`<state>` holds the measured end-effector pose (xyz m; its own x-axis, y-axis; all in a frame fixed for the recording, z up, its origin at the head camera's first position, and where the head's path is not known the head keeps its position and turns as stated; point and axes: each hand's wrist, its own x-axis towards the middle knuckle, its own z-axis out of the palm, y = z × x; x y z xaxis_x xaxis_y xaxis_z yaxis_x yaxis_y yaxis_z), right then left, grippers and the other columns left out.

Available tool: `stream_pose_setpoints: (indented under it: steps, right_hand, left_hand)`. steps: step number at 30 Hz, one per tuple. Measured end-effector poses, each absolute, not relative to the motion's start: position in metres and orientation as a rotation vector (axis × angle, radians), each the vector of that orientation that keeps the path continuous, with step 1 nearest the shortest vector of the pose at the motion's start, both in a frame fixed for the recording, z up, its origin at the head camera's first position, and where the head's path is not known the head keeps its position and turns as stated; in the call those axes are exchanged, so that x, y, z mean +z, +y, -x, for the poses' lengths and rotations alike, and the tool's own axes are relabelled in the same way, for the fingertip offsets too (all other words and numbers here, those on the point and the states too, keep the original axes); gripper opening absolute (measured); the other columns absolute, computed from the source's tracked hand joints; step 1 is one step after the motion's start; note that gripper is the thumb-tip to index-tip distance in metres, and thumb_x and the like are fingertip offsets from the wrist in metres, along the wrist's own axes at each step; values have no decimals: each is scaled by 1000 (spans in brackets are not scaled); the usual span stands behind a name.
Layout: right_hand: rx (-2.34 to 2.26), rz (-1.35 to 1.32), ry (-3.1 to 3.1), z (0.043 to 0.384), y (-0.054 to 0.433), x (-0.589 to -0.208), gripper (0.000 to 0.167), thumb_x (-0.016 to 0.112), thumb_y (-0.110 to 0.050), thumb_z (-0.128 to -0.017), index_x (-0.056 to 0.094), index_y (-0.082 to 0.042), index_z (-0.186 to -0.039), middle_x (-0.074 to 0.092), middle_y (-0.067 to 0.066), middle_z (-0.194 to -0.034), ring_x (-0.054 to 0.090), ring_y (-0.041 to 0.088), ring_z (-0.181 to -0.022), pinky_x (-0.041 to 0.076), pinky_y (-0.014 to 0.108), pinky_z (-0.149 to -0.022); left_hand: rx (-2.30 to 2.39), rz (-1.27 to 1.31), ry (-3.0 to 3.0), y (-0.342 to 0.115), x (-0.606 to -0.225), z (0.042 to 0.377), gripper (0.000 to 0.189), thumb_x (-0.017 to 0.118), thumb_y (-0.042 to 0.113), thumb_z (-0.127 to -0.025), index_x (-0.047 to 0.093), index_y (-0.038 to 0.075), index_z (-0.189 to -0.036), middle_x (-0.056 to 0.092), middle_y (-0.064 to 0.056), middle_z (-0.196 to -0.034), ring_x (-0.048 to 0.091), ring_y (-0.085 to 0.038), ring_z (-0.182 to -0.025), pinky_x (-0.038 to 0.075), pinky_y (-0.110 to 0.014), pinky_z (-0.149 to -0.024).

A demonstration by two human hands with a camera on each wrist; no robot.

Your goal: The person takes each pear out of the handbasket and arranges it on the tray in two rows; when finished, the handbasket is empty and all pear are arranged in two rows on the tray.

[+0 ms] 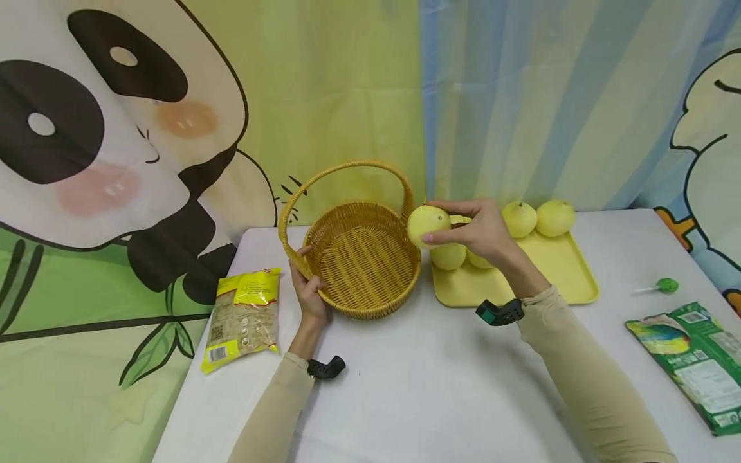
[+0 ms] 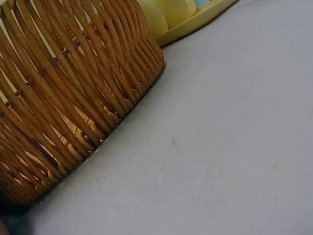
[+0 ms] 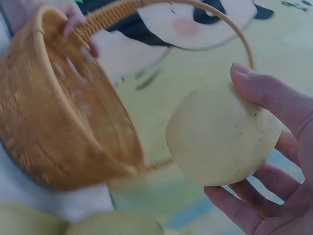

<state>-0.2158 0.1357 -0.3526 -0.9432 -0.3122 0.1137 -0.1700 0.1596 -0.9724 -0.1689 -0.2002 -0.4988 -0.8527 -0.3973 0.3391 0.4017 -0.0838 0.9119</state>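
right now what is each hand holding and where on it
The right hand grips a yellow pear round its body, fingers over the top, thumb beneath. The left hand holds the wicker basket at its near-left rim.

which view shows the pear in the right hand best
The right wrist view: the pear fills the frame close up, its speckled skin clear, gripped by the right hand. The head view shows it small at the rim of the basket. The left wrist view does not show it, only pears on the tray.
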Motion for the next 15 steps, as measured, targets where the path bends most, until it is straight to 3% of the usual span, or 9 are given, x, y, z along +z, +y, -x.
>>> stream_pose_setpoints:
  steps: [9,15]
  right_hand:
    - [-2035,266,2408,211,211,-351,57,93,-8,-79,75,-8,-133,78,-11,-121,73,5,-110,61,24,-82]
    - [-1879,53,2607,205,261,-361,60,94,-20,-80,73,-14,-136,76,-22,-116,63,6,-122,55,16,-86]
  left_hand:
    - [-2011,16,-1664,-202,-499,168,78,38,-4,-68,39,-1,-146,38,-11,-153,37,-41,-143,30,-50,-117]
    - [-2033,24,-1640,-201,-500,168,79,38,-4,-67,39,-1,-146,39,-10,-151,37,-46,-137,33,-50,-111]
